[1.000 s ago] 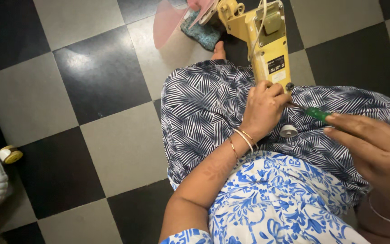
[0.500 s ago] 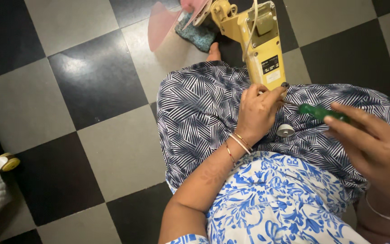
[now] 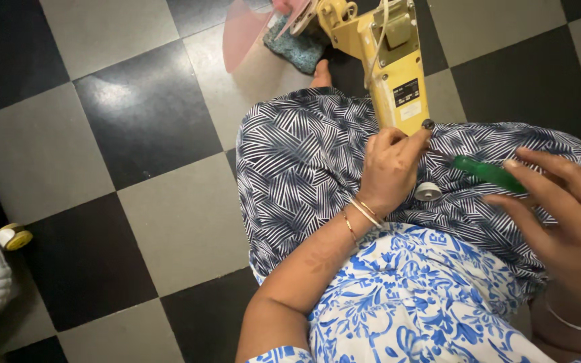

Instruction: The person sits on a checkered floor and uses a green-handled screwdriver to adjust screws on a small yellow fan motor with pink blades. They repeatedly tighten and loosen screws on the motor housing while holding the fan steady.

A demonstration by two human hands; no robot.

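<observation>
Evidently a screw is being worked on: the left hand (image 3: 390,168) pinches something small at the near end of the yellow appliance body (image 3: 398,74), which lies across the lap. Beside it, the right hand (image 3: 566,222) closes loosely round a green-handled screwdriver (image 3: 487,172), tip aimed there; seating it seems next. Fingers hide the tip, and the far end is cut off.

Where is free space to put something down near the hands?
The checkered floor left of the lap lies bare up to the small wheel. It is crowded around the yellow device, left hand, right hand and green screwdriver.
</observation>
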